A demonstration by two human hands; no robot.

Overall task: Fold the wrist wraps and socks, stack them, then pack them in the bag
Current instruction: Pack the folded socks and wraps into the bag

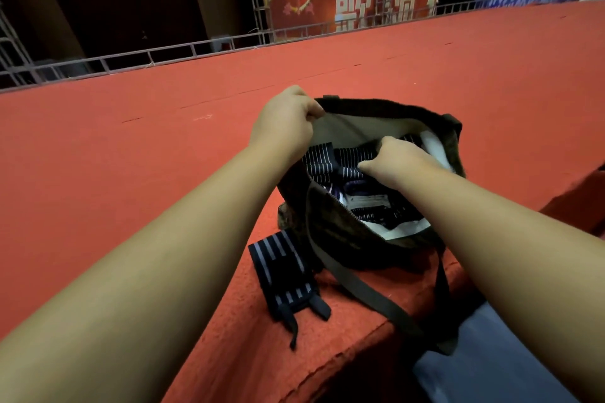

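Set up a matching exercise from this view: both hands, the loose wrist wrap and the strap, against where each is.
1 left hand
2 right hand
3 loose wrist wrap
4 strap

A hangs over the edge
B grips the bag rim
C lies on the red carpet beside the bag
D reaches inside the bag

Pairs: 1-B, 2-D, 3-C, 4-A
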